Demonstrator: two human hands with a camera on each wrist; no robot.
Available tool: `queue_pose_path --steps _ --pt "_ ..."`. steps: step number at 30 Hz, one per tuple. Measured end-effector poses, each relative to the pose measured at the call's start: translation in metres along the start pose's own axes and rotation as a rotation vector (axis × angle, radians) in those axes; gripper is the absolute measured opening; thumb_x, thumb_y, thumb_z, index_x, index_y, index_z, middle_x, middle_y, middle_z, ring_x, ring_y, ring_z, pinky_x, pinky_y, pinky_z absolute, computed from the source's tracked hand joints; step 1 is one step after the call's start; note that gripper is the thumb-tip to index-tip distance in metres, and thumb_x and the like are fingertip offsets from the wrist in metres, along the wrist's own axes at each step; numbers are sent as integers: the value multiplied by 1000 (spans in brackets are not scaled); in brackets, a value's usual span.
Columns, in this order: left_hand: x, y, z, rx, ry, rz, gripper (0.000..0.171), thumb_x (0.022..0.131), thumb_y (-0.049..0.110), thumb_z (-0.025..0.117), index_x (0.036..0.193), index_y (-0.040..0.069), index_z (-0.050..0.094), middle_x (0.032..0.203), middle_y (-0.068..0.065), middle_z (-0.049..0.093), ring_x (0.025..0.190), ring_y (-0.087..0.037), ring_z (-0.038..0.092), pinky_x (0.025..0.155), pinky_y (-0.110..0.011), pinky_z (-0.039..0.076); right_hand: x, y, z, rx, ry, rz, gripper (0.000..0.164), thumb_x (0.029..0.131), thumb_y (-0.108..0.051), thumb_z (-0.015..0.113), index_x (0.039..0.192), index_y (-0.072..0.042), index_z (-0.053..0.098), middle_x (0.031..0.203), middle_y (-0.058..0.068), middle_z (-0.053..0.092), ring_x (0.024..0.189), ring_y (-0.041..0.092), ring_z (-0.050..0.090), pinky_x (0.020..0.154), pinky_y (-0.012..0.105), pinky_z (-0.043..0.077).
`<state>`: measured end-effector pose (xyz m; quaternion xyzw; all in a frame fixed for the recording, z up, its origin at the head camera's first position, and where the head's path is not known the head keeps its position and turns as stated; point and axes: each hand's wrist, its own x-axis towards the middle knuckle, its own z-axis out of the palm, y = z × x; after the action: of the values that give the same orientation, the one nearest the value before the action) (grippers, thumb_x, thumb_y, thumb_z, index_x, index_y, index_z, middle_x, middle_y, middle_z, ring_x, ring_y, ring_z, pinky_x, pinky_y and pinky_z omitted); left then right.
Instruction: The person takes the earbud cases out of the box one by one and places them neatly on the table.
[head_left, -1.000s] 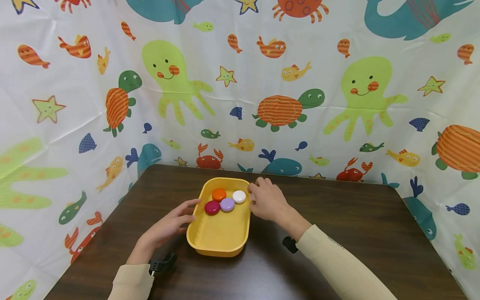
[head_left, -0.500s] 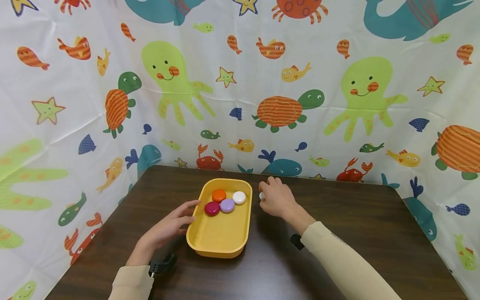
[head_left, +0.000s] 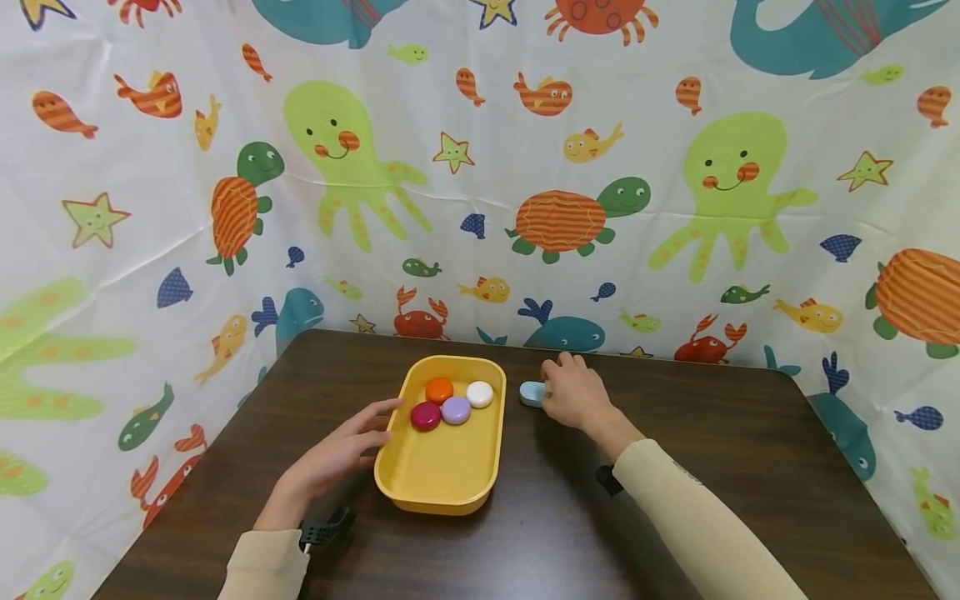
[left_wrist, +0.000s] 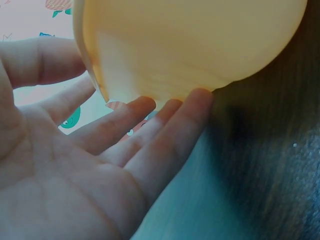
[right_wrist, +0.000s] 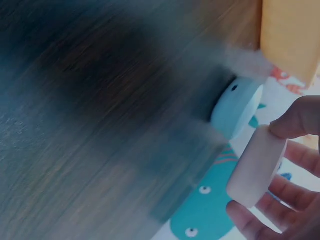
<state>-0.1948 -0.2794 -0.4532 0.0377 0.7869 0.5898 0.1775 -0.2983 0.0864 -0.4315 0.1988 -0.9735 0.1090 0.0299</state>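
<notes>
Our right hand [head_left: 576, 396] is pinching a pale disc [right_wrist: 256, 167] just beside the blue disc [head_left: 532, 394]; our left hand [head_left: 333, 450] is lying relaxed against the yellow tray [head_left: 442, 471]. A weak pinch could be risking a drop.

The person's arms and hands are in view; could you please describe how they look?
The left sleeve and right sleeve are beige; the right bears a small dark marking, too small to read. Worn at the wrists are a black strap with small holes on the left and a partly hidden black piece on the right. The left hand and right hand wear no gloves.
</notes>
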Motion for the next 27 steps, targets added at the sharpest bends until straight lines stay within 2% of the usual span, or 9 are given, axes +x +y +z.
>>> queue_pose_path --steps 6,14,27 --pt "0 1 0 0 -1 -1 61 104 21 55 159 17 28 159 -23 28 140 -45 38 109 -62 40 2 13 2 23 1 11 28 89 -17 66 116 -9 66 108 10 56 99 28 50 84 47 53" --pt "1 0 0 8 0 -3 60 104 20 54 159 16 29 158 -24 28 139 -46 38 108 -64 40 1 28 8 41 -30 69 30 88 -18 68 116 -8 65 111 13 56 104 31 51 89 51 52" --pt "1 -1 1 8 2 -5 62 104 22 55 159 17 28 159 -23 29 138 -45 40 108 -63 41 -1 33 19 62 -52 78 26 91 -15 66 115 -8 65 113 13 55 108 33 51 88 51 53"
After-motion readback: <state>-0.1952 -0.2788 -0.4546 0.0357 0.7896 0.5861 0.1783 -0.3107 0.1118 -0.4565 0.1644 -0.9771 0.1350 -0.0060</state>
